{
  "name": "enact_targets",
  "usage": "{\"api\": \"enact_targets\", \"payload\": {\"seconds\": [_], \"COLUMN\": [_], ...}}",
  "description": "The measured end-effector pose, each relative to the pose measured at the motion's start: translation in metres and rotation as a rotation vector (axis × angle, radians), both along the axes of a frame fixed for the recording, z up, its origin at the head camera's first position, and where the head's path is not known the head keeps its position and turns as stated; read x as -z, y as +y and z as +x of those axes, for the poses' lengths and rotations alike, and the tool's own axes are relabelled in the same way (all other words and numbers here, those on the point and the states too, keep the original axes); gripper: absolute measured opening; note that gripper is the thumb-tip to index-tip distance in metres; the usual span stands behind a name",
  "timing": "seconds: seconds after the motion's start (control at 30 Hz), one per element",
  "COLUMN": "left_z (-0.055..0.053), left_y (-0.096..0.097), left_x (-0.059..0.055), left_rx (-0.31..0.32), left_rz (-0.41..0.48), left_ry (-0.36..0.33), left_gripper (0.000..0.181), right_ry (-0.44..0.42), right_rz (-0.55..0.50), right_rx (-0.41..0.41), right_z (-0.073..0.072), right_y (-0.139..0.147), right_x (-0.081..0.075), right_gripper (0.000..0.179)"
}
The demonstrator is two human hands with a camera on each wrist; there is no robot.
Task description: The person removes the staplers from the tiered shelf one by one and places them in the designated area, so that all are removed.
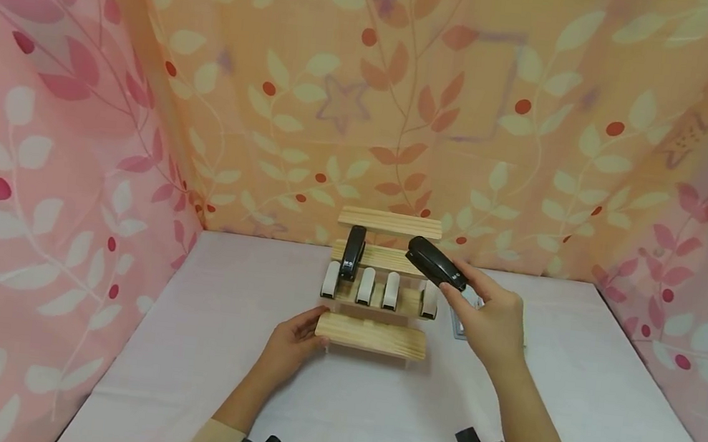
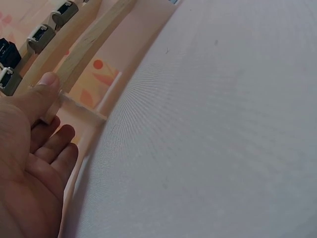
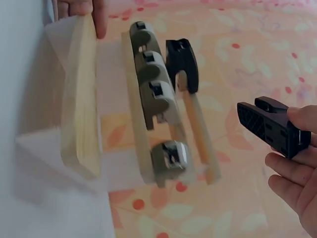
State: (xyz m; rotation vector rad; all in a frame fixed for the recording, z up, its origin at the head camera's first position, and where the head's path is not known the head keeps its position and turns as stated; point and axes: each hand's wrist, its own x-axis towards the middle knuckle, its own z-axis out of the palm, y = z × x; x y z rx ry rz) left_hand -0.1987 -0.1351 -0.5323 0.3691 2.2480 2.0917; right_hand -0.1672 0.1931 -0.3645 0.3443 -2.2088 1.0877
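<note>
My right hand (image 1: 489, 322) pinches a black stapler (image 1: 436, 263) by its near end, above the right part of the wooden rack (image 1: 371, 336). Probably stiff, fairly weighty, slick: best squeezed across its sides. My left hand (image 1: 292, 340) grips the rack's near-left corner.

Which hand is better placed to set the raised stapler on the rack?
Probably the right hand: it grips the black stapler near the rack, while the left hand holds its front shelf.
</note>
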Motion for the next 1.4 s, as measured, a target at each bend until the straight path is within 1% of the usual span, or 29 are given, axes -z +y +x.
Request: {"api": "enact_targets", "payload": {"seconds": [0.1,0.2,0.33,0.5,0.57,0.67,0.9,1.03,1.27,1.4], "left_z": [0.000,-0.001,0.000,0.001,0.001,0.001,0.001,0.000,0.001,0.001], "left_y": [-0.001,-0.001,-0.002,-0.001,-0.001,-0.002,-0.002,-0.001,-0.001,-0.002], "left_x": [0.000,0.001,0.000,0.000,0.000,-0.001,-0.002,-0.004,-0.003,-0.003], "left_rx": [0.003,0.008,0.009,0.012,0.010,0.004,-0.005,-0.010,-0.012,-0.004], "left_rz": [0.008,0.010,0.012,-0.004,-0.012,-0.023,-0.027,-0.043,-0.044,-0.044], "left_ry": [0.008,0.002,-0.010,-0.009,-0.010,-0.007,-0.010,-0.011,-0.011,-0.007], "left_gripper": [0.070,0.070,0.070,0.072,0.072,0.073,0.074,0.074,0.074,0.075], "right_ry": [0.050,0.076,0.099,0.105,0.108,0.095,0.022,-0.001,-0.032,-0.086], "right_rz": [0.052,0.069,0.074,0.091,0.101,0.084,0.023,0.002,-0.014,-0.020], "right_rx": [0.007,0.022,0.037,0.073,0.100,0.145,0.250,0.304,0.351,0.399], "right_z": [0.011,0.022,0.031,0.036,0.036,0.035,0.033,0.030,0.022,0.020], "right_y": [0.014,0.029,0.047,0.068,0.075,0.082,0.099,0.108,0.121,0.128], "right_x": [-0.005,-0.008,-0.007,-0.001,0.002,0.003,0.007,0.010,0.022,0.028], "right_gripper": [0.049,0.054,0.056,0.061,0.061,0.059,0.055,0.055,0.053,0.052]}}
